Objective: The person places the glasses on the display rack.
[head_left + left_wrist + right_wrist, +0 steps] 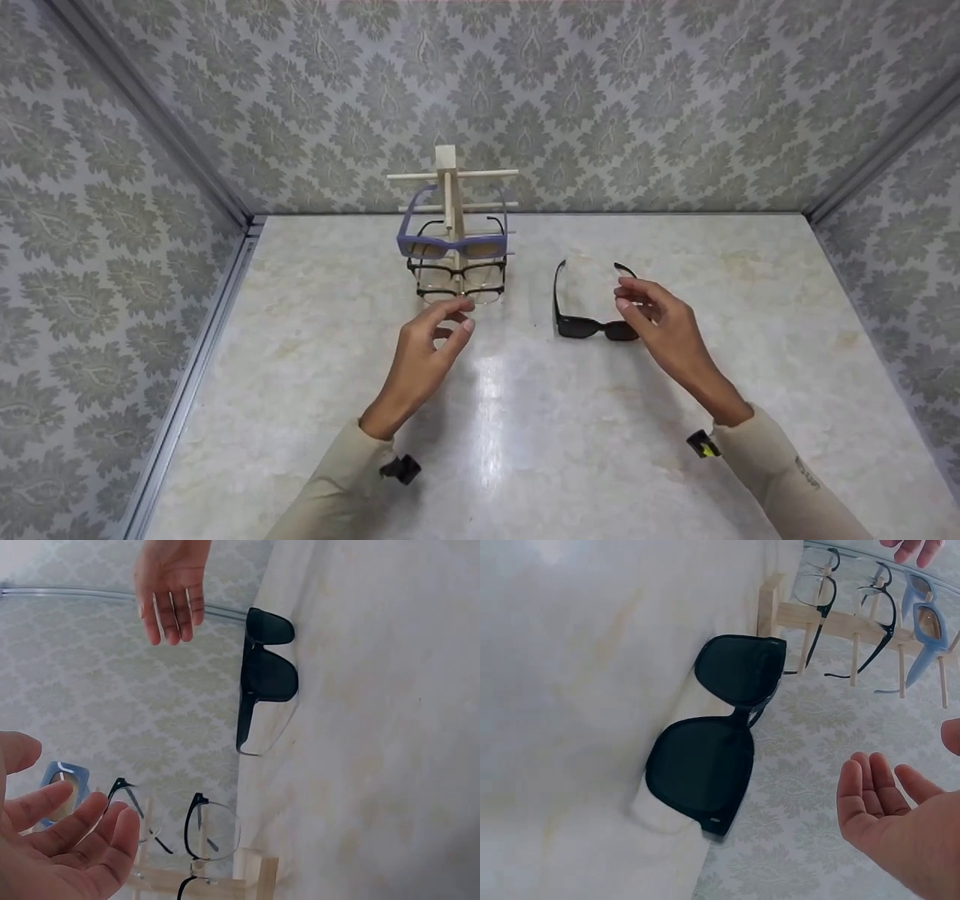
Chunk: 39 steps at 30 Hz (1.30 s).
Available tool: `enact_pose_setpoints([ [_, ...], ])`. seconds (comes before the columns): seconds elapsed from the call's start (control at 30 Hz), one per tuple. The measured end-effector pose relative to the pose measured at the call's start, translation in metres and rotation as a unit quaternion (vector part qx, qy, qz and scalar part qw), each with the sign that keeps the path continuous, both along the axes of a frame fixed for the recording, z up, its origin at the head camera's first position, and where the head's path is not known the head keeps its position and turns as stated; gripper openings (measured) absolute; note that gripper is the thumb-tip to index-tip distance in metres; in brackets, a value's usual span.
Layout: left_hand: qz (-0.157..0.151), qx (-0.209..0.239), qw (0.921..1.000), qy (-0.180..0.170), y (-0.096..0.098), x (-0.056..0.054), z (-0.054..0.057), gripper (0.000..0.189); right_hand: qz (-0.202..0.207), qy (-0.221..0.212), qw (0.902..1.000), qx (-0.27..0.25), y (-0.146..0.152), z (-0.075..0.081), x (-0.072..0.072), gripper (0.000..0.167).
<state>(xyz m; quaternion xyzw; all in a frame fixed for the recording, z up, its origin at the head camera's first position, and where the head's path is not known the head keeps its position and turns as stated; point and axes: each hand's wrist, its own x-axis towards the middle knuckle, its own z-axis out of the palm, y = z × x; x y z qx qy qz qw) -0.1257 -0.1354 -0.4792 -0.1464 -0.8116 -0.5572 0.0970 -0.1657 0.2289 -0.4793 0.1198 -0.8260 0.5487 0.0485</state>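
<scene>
My left hand (429,346) hovers in front of a wooden glasses stand (446,159), its fingers loosely bent and holding nothing. On the stand hang purple-blue sunglasses (452,246) and, below them, two pairs of black-browed eyeglasses (885,611) with clear lenses. Black sunglasses (581,328) rest on the table to the right of the stand, temples spread and pointing to the back wall. Over their right side is my right hand (667,330), relaxed, which covers part of the right lens and temple. The right wrist view shows a gap between that hand and the sunglasses.
The marbled tabletop (525,420) reaches back to a patterned wall (600,97), with side walls at left and right. The stand's top peg (491,174) bears no glasses. A metal rail (191,382) runs along the table's left edge.
</scene>
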Motion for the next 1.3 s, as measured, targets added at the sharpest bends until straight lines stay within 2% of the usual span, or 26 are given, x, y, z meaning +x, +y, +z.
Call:
enact_pose_setpoints([
  [0.27,-0.016,0.006,0.9998,-0.014,0.014,-0.003,-0.013,0.033,-0.019,0.007,0.9998,0.001,0.013,-0.012,0.005,0.037],
  [0.57,-0.028,0.01,0.9992,-0.025,0.031,-0.006,-0.026,0.034,-0.046,0.006,0.9987,0.022,0.036,-0.025,0.009,0.04],
  [0.83,-0.04,0.004,0.9983,-0.041,0.044,-0.011,-0.039,0.037,-0.068,-0.018,0.997,0.034,0.048,-0.04,0.009,0.042],
  [1.07,-0.05,-0.003,0.9976,-0.049,0.056,-0.018,-0.057,0.036,-0.075,-0.027,0.9957,0.046,0.056,-0.05,0.008,0.044],
  [1.3,-0.05,0.001,0.9972,-0.055,0.065,-0.025,-0.071,0.038,-0.075,-0.058,0.9953,0.02,0.059,-0.061,0.005,0.048],
])
